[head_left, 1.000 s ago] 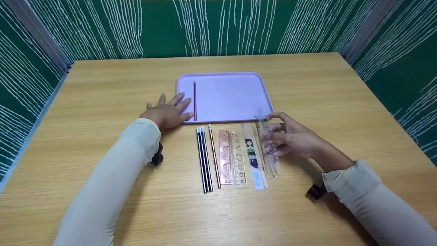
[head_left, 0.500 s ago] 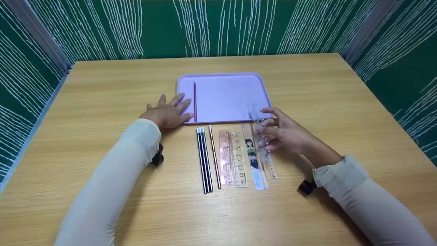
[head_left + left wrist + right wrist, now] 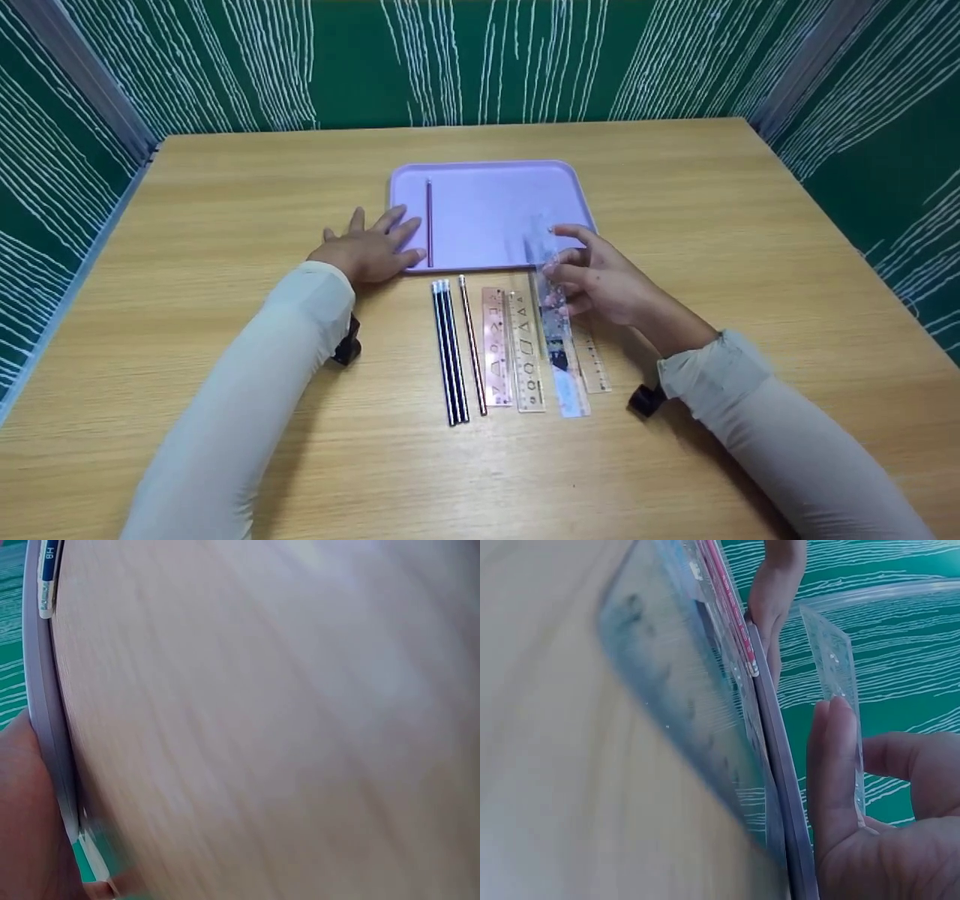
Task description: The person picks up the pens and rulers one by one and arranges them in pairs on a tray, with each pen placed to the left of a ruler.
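Right hand [image 3: 600, 281] lifted over the near right part of the tray [image 3: 495, 187], fingers curled, grip closed on a clear ruler [image 3: 553, 292] pinched between thumb and fingertips. Seen from the right wrist, thumb on one face of that clear ruler [image 3: 836, 682], fingers [image 3: 832, 765] on the other, the strip held off the table and standing free of the tray edge [image 3: 780, 765]. From the head view, ruler raised and blurred, far end over the tray's near edge, near end slanting back above the row of rulers.

Left hand [image 3: 371, 247] flat on the table [image 3: 225, 187] at the tray's near left corner, fingers straight and spread, tips touching the tray rim, grip holding nothing. Left wrist view mostly blurred table [image 3: 262, 727], with the tray rim [image 3: 49, 712] against the palm.

On the tray, near its left side, a single pencil [image 3: 428, 217] lying lengthways.

On the table just in front of the tray, side by side in a row: dark pencils [image 3: 448, 352], a brown pencil [image 3: 472, 345], a pink stencil ruler [image 3: 495, 352], a clear stencil ruler [image 3: 525, 352], a cartoon ruler [image 3: 566, 382] partly hidden behind the lifted one, and a pale ruler [image 3: 592, 364] at the right end.
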`<state>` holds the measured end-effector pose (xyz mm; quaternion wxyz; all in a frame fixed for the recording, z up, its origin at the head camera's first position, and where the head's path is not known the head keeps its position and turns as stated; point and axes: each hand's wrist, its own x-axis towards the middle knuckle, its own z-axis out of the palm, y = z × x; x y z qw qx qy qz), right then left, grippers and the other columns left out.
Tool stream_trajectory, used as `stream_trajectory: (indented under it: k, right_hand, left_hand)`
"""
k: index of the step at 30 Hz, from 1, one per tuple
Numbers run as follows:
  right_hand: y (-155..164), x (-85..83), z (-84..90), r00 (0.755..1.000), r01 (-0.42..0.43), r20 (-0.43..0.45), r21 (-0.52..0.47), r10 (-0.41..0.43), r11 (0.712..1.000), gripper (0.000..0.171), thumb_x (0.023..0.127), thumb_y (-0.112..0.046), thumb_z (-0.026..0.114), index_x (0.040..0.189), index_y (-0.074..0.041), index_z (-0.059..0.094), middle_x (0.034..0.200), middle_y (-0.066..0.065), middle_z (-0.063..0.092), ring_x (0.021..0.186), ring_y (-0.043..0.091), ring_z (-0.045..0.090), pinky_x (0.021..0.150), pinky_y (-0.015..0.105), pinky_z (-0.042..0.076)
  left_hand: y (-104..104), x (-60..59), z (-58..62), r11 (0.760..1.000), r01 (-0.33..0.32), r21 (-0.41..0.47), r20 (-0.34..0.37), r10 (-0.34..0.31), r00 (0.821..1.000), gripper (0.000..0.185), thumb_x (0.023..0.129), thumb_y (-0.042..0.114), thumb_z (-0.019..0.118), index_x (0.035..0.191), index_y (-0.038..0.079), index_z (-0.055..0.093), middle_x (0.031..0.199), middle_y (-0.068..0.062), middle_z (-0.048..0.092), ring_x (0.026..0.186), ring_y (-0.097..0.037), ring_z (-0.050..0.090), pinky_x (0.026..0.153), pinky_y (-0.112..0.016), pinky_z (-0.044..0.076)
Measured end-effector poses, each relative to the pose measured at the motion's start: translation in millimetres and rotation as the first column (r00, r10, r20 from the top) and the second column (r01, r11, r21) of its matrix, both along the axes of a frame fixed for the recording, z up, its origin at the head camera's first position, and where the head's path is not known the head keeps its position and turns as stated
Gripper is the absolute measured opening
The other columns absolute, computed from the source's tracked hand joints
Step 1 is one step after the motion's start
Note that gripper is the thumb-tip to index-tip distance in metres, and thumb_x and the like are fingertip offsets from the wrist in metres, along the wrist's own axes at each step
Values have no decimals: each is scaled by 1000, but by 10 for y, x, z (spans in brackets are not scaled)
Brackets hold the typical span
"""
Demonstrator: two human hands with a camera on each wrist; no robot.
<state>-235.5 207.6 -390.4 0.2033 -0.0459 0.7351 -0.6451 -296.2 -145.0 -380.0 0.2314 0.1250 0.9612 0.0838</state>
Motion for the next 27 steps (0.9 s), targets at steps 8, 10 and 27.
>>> stream_trajectory:
  k: [8, 10, 27]
  right_hand:
    - [-166, -63, -15, 1000, -15, -13, -27, 15, 1000, 74, 98, -4, 63, 159, -22, 26, 111, 7, 54, 76, 15, 60, 57, 31, 61]
    - [-197, -82, -26, 1000, -14, -9, -43, 14, 999, 74, 98, -3, 62, 159, -21, 25, 110, 5, 53, 74, 13, 58, 57, 30, 61]
    - [-412, -174, 33, 1000, -22, 0, -52, 22, 998, 74, 97, -5, 65, 158, -23, 27, 114, 9, 56, 74, 18, 63, 56, 32, 61]
  left_hand:
    - [-4, 18, -9, 1000, 4, 1, 0, -4, 1000, 74, 97, 78, 26, 160, 51, -1, 171, 14, -17, 155, -46, -19, 113, -81, -9]
    - [0, 21, -8, 1000, 6, -1, -3, -6, 1000, 75, 97, 78, 27, 161, 50, 0, 172, 14, -16, 155, -47, -18, 113, -82, -8]
    - [-9, 10, -8, 1000, 0, -2, 12, 0, 1000, 75, 95, 80, 26, 159, 53, -3, 171, 16, -18, 155, -46, -20, 112, -82, -9]
